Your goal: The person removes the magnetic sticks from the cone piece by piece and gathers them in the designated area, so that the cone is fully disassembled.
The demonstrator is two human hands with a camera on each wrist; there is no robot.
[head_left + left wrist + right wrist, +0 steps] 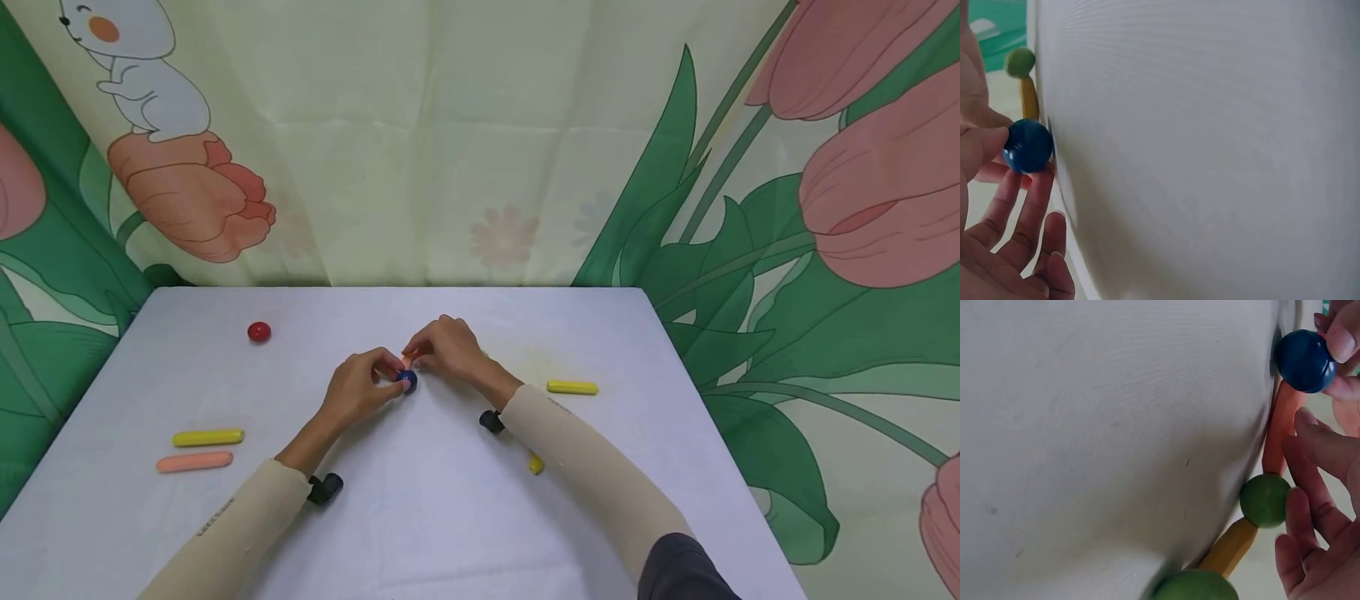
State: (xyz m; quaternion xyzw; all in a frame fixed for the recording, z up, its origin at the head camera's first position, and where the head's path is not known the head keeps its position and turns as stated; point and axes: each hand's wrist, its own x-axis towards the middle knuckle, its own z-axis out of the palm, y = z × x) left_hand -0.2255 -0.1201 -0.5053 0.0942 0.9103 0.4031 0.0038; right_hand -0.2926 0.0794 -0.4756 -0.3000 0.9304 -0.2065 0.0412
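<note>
My left hand [360,387] pinches a glossy blue ball [407,382] between thumb and fingertips, low over the white table. My right hand [448,348] pinches a salmon-pink stick [1280,431] by its side, thumb and fingers around it. One end of that stick meets the blue ball. At its other end sits a green ball [1265,500], close to the right fingertips. From there a yellow stick [1230,549] runs to a second green ball [1195,587], cut off by the frame edge. In the head view the right hand hides most of this chain.
On the white table [450,517], a red ball [258,332] lies at the far left. Nearer, a yellow stick [207,437] and a pink stick [195,462] lie side by side. Another yellow stick [572,387] is at right; a yellow piece [536,464] shows beside the right sleeve.
</note>
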